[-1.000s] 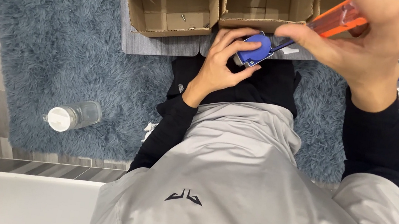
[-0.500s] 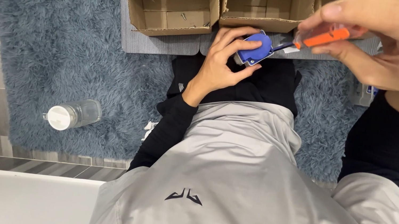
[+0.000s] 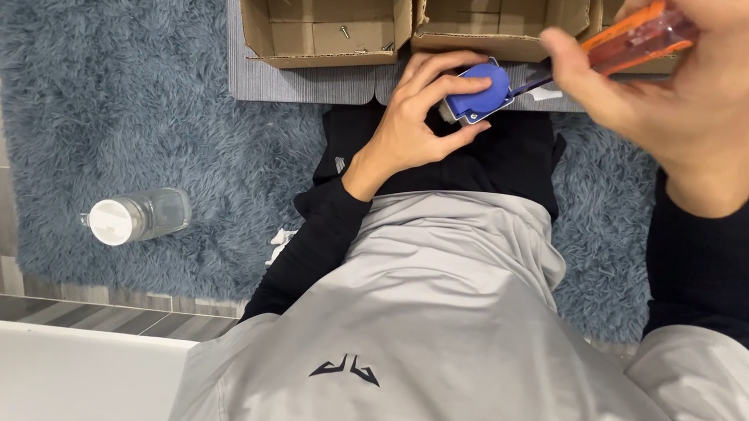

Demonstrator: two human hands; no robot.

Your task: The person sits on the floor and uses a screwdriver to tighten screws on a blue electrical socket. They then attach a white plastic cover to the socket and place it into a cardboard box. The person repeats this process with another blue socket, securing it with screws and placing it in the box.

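Left hand (image 3: 415,121) is curled around a small blue socket part (image 3: 480,93), with the fingers bent over its top and the thumb pushing from below. It holds the part still, low over the person's lap and just in front of the open cardboard box (image 3: 324,25). Right hand (image 3: 693,96) is higher up and closer to the camera, with its fingers pinched tight around the orange handle of a screwdriver (image 3: 631,40). The tool is long and thin. It slants down and to the left, from the right hand toward the blue part. Its dark tip reaches the right edge of the part, but I cannot tell if it touches. So the blue part lies down and to the left of the right hand, right along the line of the tool.
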